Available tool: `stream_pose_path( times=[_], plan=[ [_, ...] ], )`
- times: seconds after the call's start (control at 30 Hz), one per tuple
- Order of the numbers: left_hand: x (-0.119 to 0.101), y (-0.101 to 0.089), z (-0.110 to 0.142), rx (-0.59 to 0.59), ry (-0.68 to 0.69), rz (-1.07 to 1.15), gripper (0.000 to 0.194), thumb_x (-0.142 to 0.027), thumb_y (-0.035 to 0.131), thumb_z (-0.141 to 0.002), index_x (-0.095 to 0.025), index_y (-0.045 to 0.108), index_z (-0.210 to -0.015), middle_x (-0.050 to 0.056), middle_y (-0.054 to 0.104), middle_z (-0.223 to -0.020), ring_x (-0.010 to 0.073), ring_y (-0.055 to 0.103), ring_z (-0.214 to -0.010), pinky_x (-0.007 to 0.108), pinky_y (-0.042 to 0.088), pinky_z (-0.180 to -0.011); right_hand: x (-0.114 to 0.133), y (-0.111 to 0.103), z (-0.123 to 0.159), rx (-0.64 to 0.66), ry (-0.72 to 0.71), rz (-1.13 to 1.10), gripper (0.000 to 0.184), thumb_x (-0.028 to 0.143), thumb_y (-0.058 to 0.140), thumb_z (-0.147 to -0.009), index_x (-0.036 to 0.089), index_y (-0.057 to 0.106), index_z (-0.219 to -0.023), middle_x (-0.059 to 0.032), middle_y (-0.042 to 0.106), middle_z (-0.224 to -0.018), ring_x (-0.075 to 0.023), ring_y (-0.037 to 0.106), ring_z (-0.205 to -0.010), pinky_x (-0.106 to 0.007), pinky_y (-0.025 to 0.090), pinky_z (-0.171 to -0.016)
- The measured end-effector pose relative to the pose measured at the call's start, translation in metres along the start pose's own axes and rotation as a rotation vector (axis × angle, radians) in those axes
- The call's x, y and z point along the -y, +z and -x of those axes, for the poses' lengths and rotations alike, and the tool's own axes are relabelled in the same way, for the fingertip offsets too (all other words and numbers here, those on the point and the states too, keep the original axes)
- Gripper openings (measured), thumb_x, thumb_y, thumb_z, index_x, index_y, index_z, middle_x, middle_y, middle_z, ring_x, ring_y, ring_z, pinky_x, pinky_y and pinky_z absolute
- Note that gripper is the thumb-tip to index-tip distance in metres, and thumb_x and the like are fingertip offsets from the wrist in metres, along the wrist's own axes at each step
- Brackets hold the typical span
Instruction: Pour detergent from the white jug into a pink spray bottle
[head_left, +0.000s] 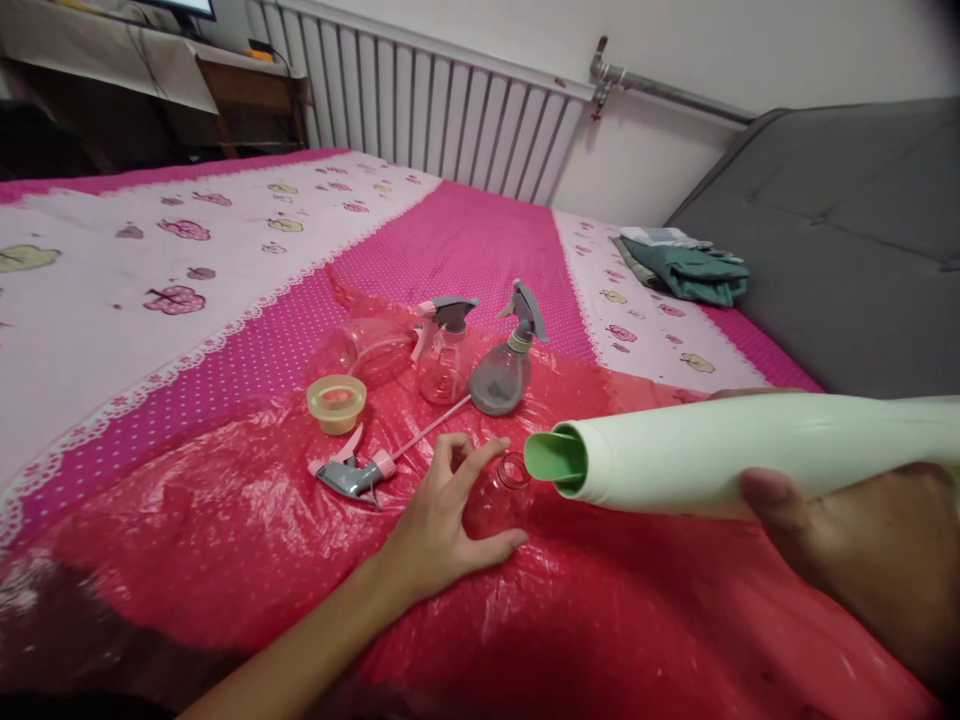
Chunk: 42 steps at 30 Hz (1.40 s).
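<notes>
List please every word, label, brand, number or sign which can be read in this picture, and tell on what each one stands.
No readable text anywhere.
Pale green bottle: no lettering visible on the side shown.
Grey spray bottle and open clear bottle: no legible marks.
Screen at the top edge: cut off, nothing legible.
Bedspread: printed shapes, no words visible.

A pale green container [690, 450] tilts beside an open bottle [498, 505].
</notes>
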<state>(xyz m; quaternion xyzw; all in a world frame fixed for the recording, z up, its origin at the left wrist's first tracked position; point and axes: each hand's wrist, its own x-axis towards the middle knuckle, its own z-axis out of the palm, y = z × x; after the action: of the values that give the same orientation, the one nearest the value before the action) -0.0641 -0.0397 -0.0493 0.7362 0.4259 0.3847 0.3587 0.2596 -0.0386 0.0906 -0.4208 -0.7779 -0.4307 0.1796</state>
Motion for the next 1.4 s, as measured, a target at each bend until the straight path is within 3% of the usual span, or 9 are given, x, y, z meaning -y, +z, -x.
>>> stream_pose_path(
  times=[0.4,0.57,0.87,1.07,1.27,1.4],
  plan=[
    [-0.0009,0.0003,-0.0008,0.000,-0.007,0.004,0.077,-0.047,0.083,-0.087,-0.037,0.048,-0.155,0.007,0.040,-0.135,0.0344,0.056,-0.128,0.065,0.051,-0.116,-0.0038,-0.0005,0.0015,0.044,0.047,-0.027,0.074,0.059,0.028,-0.110,0.006,0.079,-0.113,-0.0163,0.077,-0.087,-0.0404,0.076,-0.078,-0.046,0.048,-0.051],
    [-0.0011,-0.0003,-0.0006,0.002,-0.012,0.002,0.078,-0.047,0.083,-0.087,-0.035,0.048,-0.156,0.008,0.039,-0.135,0.0341,0.057,-0.127,0.065,0.051,-0.115,-0.0029,-0.0015,-0.0001,0.058,0.026,-0.033,0.073,0.056,0.028,-0.111,0.004,0.078,-0.114,-0.0177,0.077,-0.088,-0.0374,0.074,-0.069,-0.046,0.046,-0.051],
    [-0.0013,0.0000,-0.0004,-0.004,-0.011,0.003,0.078,-0.047,0.083,-0.086,-0.035,0.049,-0.155,0.007,0.041,-0.134,0.0340,0.057,-0.127,0.064,0.052,-0.115,-0.0051,-0.0003,0.0023,0.068,0.036,-0.053,0.072,0.060,0.027,-0.110,0.010,0.069,-0.141,-0.0139,0.078,-0.092,-0.0376,0.076,-0.078,-0.046,0.047,-0.057],
    [-0.0017,-0.0002,-0.0005,0.002,-0.019,0.011,0.078,-0.049,0.083,-0.087,-0.036,0.049,-0.156,0.008,0.041,-0.134,0.0338,0.058,-0.126,0.064,0.052,-0.114,-0.0076,-0.0005,0.0047,0.088,0.061,-0.019,0.075,0.063,0.026,-0.109,0.010,0.077,-0.125,-0.0158,0.078,-0.090,-0.0408,0.076,-0.081,-0.047,0.049,-0.057],
    [-0.0011,0.0003,-0.0005,0.006,-0.017,0.007,0.078,-0.049,0.083,-0.087,-0.036,0.048,-0.155,0.007,0.040,-0.134,0.0339,0.056,-0.128,0.064,0.051,-0.115,-0.0043,0.0002,-0.0042,0.028,0.017,-0.033,0.078,0.058,0.027,-0.111,0.006,0.078,-0.085,-0.0179,0.072,-0.071,-0.0380,0.071,-0.062,-0.044,0.044,-0.045],
    [-0.0018,-0.0001,-0.0009,0.001,-0.020,0.007,0.078,-0.048,0.084,-0.085,-0.035,0.050,-0.154,0.008,0.041,-0.134,0.0342,0.057,-0.128,0.064,0.051,-0.116,-0.0018,0.0056,-0.0009,0.036,0.050,-0.098,0.079,0.058,0.026,-0.111,0.008,0.076,-0.077,-0.0162,0.070,-0.067,-0.0359,0.071,-0.060,-0.042,0.046,-0.044]
  ],
)
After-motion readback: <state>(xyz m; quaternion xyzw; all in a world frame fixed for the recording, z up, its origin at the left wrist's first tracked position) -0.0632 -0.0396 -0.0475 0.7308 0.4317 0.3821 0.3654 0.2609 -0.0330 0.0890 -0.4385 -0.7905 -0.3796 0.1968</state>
